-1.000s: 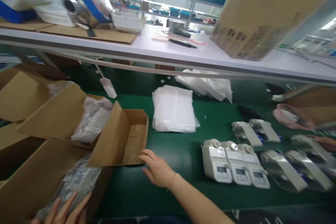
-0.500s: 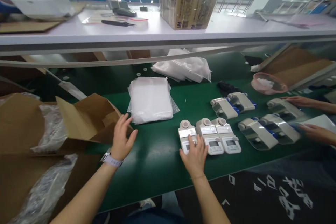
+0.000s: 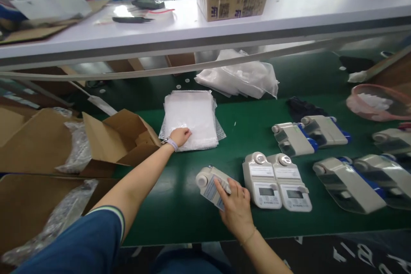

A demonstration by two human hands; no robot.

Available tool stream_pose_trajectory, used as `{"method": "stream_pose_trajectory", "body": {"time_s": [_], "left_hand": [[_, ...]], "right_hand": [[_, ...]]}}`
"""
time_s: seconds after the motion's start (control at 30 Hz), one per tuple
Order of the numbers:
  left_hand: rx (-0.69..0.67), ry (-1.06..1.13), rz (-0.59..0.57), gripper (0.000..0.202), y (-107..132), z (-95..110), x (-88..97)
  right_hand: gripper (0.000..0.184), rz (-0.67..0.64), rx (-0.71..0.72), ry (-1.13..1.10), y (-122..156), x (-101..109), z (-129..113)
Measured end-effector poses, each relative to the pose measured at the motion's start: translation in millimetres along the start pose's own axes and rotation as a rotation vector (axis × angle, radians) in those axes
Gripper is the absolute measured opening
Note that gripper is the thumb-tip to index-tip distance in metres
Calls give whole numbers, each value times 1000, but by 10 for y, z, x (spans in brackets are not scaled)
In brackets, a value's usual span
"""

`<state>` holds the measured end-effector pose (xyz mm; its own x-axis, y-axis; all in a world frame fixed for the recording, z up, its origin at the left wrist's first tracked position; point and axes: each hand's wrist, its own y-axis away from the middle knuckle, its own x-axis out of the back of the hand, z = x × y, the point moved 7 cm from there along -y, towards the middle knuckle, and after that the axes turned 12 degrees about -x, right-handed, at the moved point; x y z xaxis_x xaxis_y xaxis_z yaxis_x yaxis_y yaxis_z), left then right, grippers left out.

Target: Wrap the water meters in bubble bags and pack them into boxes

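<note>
One grey meter (image 3: 210, 189) has moved left from two other meters (image 3: 266, 184), its round end pointing left, the right hand (image 3: 237, 210) bent around its other end; behind it lies the bag pile (image 3: 192, 109), under the left hand (image 3: 180, 136), fingers curled, hold unclear.

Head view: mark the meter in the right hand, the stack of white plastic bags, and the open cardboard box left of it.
Meter (image 3: 211, 186), head view: label on its face.
Stack of white plastic bags (image 3: 190, 113), head view: top bag.
Open cardboard box (image 3: 103, 142), head view: raised flap.
</note>
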<state>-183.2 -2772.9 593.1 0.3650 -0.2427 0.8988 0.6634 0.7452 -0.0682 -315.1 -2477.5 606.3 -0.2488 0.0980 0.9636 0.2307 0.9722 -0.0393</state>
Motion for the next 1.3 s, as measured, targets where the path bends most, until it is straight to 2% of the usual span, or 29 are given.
{"method": "stream_pose_trajectory", "body": {"time_s": [0.1,0.2,0.3,0.4,0.5,0.57,0.67,0.8,0.87,0.97,1.07,1.1,1.2,1.3], "left_hand": [[10,116,-4,26,32,161,-20],[7,188,11,16,163,373,-119],[67,236,12,28,378,502,-339],[159,319,-63,43,619,578,-670],[223,403,-142,59,828,678,-934],[230,439,-153,64,928,759,-989],[164,480,-178,60,1037,890,-940],[-69,523,-261,32,1205,1022,-800],[-130,486,-246,23,1333,965,-745],[-151,371,-187,25,1569,776,-758],[-147,266,-174,50,1787,601,-905],[-140,244,-180,50,1836,555,-968],[-105,224,-218,24,1888,460,-1145],[-56,247,-263,22,1867,423,-1265]], "right_hand": [[85,-74,-100,-140,-150,28,137],[79,-272,-308,-489,-162,-107,345],[78,-481,-443,-1033,15,-251,392],[84,-541,-565,-1344,267,-268,370],[87,-450,-619,-1330,449,-194,349],[85,-349,-620,-1231,513,-135,346],[81,-210,-642,-1052,583,-89,365],[83,-137,-745,-977,730,-107,382],[86,-122,-819,-1016,845,-118,374],[93,-119,-937,-1087,1057,-132,334],[99,-145,-1044,-1162,1284,-185,285],[100,-153,-1073,-1177,1355,-210,277],[102,-177,-1120,-1176,1539,-288,286],[103,-200,-1126,-1170,1668,-348,299]]}}
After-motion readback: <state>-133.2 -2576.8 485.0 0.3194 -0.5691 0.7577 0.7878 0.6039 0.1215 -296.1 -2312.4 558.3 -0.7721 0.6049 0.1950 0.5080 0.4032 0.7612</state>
